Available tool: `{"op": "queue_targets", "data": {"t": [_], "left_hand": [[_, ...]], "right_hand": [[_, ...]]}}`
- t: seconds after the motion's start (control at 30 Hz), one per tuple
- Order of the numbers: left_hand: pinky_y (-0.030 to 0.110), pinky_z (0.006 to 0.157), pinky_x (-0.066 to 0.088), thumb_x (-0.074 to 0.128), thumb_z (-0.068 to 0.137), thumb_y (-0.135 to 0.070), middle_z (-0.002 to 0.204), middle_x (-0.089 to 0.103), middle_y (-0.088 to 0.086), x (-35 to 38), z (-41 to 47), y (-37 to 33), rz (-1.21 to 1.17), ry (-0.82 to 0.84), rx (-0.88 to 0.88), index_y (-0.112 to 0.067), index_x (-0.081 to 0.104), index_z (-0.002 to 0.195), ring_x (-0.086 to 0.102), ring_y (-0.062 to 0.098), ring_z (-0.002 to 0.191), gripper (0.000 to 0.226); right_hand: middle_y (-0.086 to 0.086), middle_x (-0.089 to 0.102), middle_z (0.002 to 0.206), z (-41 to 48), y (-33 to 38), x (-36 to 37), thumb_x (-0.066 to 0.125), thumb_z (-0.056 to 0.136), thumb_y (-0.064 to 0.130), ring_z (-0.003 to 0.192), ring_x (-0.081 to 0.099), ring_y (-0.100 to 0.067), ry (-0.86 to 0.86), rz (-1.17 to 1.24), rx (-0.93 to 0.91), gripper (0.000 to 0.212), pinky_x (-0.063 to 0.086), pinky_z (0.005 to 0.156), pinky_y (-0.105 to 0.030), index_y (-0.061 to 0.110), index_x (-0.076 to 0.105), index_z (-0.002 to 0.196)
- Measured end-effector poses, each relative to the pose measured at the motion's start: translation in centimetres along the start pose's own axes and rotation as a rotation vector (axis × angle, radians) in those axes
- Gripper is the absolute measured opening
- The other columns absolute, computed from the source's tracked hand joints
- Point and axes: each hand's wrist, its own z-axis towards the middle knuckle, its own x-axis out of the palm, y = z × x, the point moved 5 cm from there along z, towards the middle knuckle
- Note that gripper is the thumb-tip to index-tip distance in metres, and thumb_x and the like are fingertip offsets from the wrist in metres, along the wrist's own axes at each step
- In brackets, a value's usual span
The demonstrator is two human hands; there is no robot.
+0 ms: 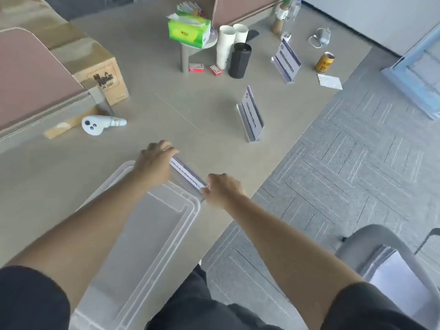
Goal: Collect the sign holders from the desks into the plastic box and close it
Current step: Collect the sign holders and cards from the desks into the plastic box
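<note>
A clear acrylic sign holder (188, 175) with a white and blue card lies between my hands, just past the far end of the clear plastic box (152, 225). My left hand (156, 160) grips its far end and my right hand (222, 189) grips its near end. The box sits on the desk in front of me with its clear lid on top. A second sign holder (251, 114) stands upright in the middle of the desk. A third sign holder (287, 59) stands farther back to the right.
A white controller (95, 125) and a cardboard box (100, 75) lie at the left. Tissue box (189, 32), paper cups (226, 44), a black roll (239, 60), small red boxes and a yellow can (324, 63) crowd the back. A grey chair (390, 256) stands on carpet at the right.
</note>
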Motion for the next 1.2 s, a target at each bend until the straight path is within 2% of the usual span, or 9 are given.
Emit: {"op": "queue_targets", "data": {"t": [0.13, 0.27, 0.37, 0.43, 0.6, 0.77, 0.9, 1.03, 1.2], "left_hand": [[0.045, 0.091, 0.042, 0.065, 0.06, 0.008, 0.106, 0.068, 0.01, 0.8, 2.7, 0.2, 0.171, 0.008, 0.117, -0.013, 0.074, 0.091, 0.058, 0.034, 0.108, 0.038], [0.033, 0.075, 0.046, 0.083, 0.047, -0.008, 0.056, 0.066, 0.0, 0.9, 4.8, 1.2, 0.204, 0.048, 0.108, -0.021, 0.072, 0.059, 0.065, 0.022, 0.06, 0.021], [0.027, 0.073, 0.042, 0.076, 0.074, -0.028, 0.071, 0.072, -0.001, 0.5, 4.5, 1.5, 0.253, 0.109, 0.055, -0.022, 0.072, 0.074, 0.067, 0.022, 0.073, 0.007], [0.028, 0.068, 0.039, 0.066, 0.084, -0.032, 0.079, 0.069, 0.001, -0.5, 3.7, 1.4, 0.221, 0.063, -0.025, -0.016, 0.065, 0.076, 0.065, 0.027, 0.081, 0.017], [0.029, 0.073, 0.042, 0.056, 0.091, -0.034, 0.095, 0.064, -0.005, -4.5, 1.9, -1.2, 0.157, -0.071, -0.199, -0.023, 0.064, 0.092, 0.06, 0.022, 0.098, 0.013], [0.03, 0.091, 0.041, 0.05, 0.093, -0.041, 0.109, 0.065, -0.011, -7.1, -1.2, -4.3, 0.189, -0.095, -0.312, -0.036, 0.061, 0.116, 0.059, 0.018, 0.106, 0.026], [0.031, 0.085, 0.045, 0.047, 0.094, -0.04, 0.101, 0.064, -0.009, -8.4, -5.6, -6.7, 0.188, -0.11, -0.4, -0.032, 0.063, 0.109, 0.059, 0.02, 0.099, 0.023], [0.031, 0.065, 0.039, 0.048, 0.094, -0.039, 0.081, 0.052, -0.001, -9.1, -11.1, -7.6, 0.155, -0.104, -0.541, -0.032, 0.052, 0.09, 0.049, 0.024, 0.075, 0.009], [0.035, 0.065, 0.049, 0.047, 0.094, -0.044, 0.073, 0.051, -0.002, -9.0, -19.4, -6.5, 0.015, -0.058, -0.688, -0.022, 0.045, 0.087, 0.055, 0.027, 0.072, 0.023]], "right_hand": [[-0.008, 0.067, 0.102, 1.9, 1.5, 0.1, 0.057, 0.092, 0.016, 0.097, 0.065, -0.031, -0.014, -0.175, -0.018, 0.015, 0.039, 0.066, -0.032, 0.013, 0.058, 0.107], [-0.004, 0.062, 0.086, 3.5, 1.8, -0.7, 0.056, 0.085, 0.002, 0.091, 0.066, -0.029, 0.08, -0.307, -0.161, 0.018, 0.039, 0.065, -0.03, 0.015, 0.061, 0.097], [-0.002, 0.058, 0.076, 4.9, 0.9, -3.1, 0.056, 0.082, 0.001, 0.083, 0.065, -0.029, 0.058, -0.357, -0.248, 0.018, 0.039, 0.063, -0.029, 0.016, 0.062, 0.089], [0.0, 0.051, 0.069, 5.6, 0.5, -5.5, 0.055, 0.08, 0.0, 0.074, 0.059, -0.028, 0.01, -0.384, -0.31, 0.021, 0.04, 0.062, -0.029, 0.017, 0.063, 0.091], [0.001, 0.039, 0.066, 5.7, -0.6, -10.9, 0.053, 0.077, -0.002, 0.07, 0.051, -0.027, -0.078, -0.477, -0.458, 0.021, 0.037, 0.062, -0.029, 0.017, 0.055, 0.084], [0.002, 0.034, 0.065, 4.1, -1.6, -13.5, 0.055, 0.08, 0.002, 0.055, 0.04, -0.02, -0.168, -0.626, -0.684, 0.018, 0.024, 0.052, -0.029, 0.016, 0.052, 0.091], [0.001, 0.035, 0.067, 2.5, -1.4, -15.0, 0.053, 0.079, -0.001, 0.066, 0.047, -0.026, -0.198, -0.623, -0.788, 0.022, 0.032, 0.06, -0.03, 0.015, 0.056, 0.095], [-0.004, 0.063, 0.088, 0.1, 0.6, -15.8, 0.054, 0.084, 0.006, 0.069, 0.051, -0.029, -0.277, -0.557, -0.982, 0.012, 0.032, 0.06, -0.03, 0.016, 0.057, 0.09], [-0.002, 0.07, 0.09, -3.9, 5.3, -15.3, 0.056, 0.093, 0.021, 0.081, 0.066, -0.03, -0.435, -0.49, -1.297, 0.013, 0.037, 0.065, -0.031, 0.015, 0.067, 0.095]]}}
